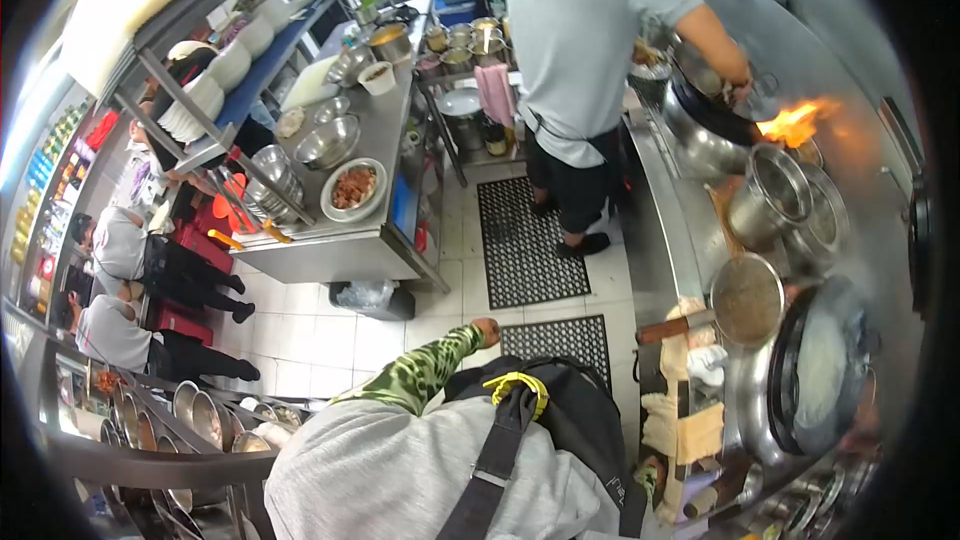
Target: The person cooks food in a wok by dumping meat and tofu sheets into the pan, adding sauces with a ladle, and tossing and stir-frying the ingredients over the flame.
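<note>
My left hand (487, 332) hangs over the floor in front of my body, at the end of a green patterned sleeve (430, 365). Its fingers look curled in, with nothing visible in them. Low at the right, a bit of my right hand (655, 464) shows beside the stove edge; its fingers are too hidden to read. Folded cloths (700, 432) lie on the stove edge close to it. Beyond them sits a large wok (825, 365) with pale, cloudy contents. A round, wooden-handled strainer or pan (747, 298) rests just behind the wok.
A co-worker (570, 50) stands ahead at another wok (705, 110), with flames (795, 124) beside it. Metal pots (770, 195) stand between the woks. Left is a steel counter (330, 258) with bowls and a plate of meat (355, 188). Black mats (530, 240) cover the tiles.
</note>
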The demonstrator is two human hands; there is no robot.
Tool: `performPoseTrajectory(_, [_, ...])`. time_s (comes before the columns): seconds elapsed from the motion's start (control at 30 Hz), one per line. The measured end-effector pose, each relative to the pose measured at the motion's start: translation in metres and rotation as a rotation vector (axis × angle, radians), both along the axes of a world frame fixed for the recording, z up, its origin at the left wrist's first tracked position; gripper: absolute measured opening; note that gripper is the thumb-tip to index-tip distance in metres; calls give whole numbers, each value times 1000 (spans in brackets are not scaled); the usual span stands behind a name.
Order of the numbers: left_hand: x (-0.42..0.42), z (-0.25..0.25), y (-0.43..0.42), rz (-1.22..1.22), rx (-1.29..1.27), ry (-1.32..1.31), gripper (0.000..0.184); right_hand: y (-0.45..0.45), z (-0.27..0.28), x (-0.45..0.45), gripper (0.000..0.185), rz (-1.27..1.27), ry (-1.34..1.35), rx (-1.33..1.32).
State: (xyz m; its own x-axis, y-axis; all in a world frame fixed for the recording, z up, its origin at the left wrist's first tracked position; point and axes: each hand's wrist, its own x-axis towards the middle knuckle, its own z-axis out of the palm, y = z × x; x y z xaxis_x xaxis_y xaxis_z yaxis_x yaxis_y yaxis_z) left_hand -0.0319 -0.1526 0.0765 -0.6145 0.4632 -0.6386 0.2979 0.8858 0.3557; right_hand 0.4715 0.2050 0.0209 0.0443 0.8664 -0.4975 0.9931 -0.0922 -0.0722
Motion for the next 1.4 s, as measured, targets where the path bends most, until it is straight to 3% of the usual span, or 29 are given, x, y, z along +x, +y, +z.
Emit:
performPoseTrajectory(0.1, [18, 20, 22, 34, 64, -40, 36, -20, 8, 19, 49, -19, 4, -40])
performPoseTrajectory(0.2, [23, -33, 42, 81, 146, -104, 36, -40, 8, 42, 49, -67, -6, -89])
performPoseTrajectory(0.27, [39, -3, 73, 176, 190, -193, 31, -42, 7, 49, 49, -91, -24, -119])
performPoseTrajectory(0.3, [36, -15, 86, 189, 256, -226, 28, -42, 7, 52, 49, -103, -28, -132])
performPoseTrajectory(0.33, [20, -44, 99, 418, 361, -443, 26, -39, 6, 50, 49, -105, -31, -145])
performPoseTrajectory(0.4, [37, 20, 142, 249, 604, -249, 23, -37, 5, 45, 49, -116, -40, -160])
performPoseTrajectory(0.43, [31, 21, 161, 71, 747, -65, 21, -35, 5, 42, 49, -118, -45, -162])
performPoseTrajectory(0.5, [40, 91, 217, -168, 837, 173, 26, -36, 1, 35, 49, -107, -59, -152])
performPoseTrajectory(0.57, [73, 180, 266, -213, 1045, 58, 29, -41, -2, 27, 49, -122, -57, -141])
performPoseTrajectory(0.63, [91, 203, 305, -356, 1161, -16, 30, -57, 14, 19, 48, -261, 54, -185])
performPoseTrajectory(0.7, [125, 245, 338, -597, 1011, -79, 33, -72, 45, 13, 45, -441, 211, -241])
performPoseTrajectory(0.77, [151, 229, 365, -926, 1046, 12, 42, -97, 26, 16, 35, -585, 396, -204])
performPoseTrajectory(0.83, [172, 218, 386, -1188, 807, 94, 56, -112, 109, -13, 37, -767, 639, -282])
performPoseTrajectory(0.93, [203, 199, 409, -1363, 342, 369, 75, -136, 79, 11, 48, -501, 692, -199])
performPoseTrajectory(1.0, [213, 187, 417, -1330, 218, 425, 81, -151, 95, 17, 52, -515, 755, -37])
performPoseTrajectory(1.1, [224, 193, 426, -1321, 84, 441, 86, -149, 184, 2, 56, -475, 821, 132])
performPoseTrajectory(1.2, [239, 186, 433, -1307, 16, 521, 90, -146, 222, 3, 52, -495, 952, 322])
performPoseTrajectory(1.23, [250, 197, 444, -1359, -222, 473, 93, -143, 236, 5, 51, -489, 948, 348])
performPoseTrajectory(1.3, [245, 181, 447, -1308, -98, 425, 97, -133, 261, 14, 48, -472, 943, 403])
performPoseTrajectory(1.37, [247, 196, 443, -1219, -31, 436, 94, -127, 263, 28, 44, -427, 949, 465])
performPoseTrajectory(1.4, [229, 160, 464, -1159, -32, 356, 84, -125, 276, 31, 43, -430, 967, 473])
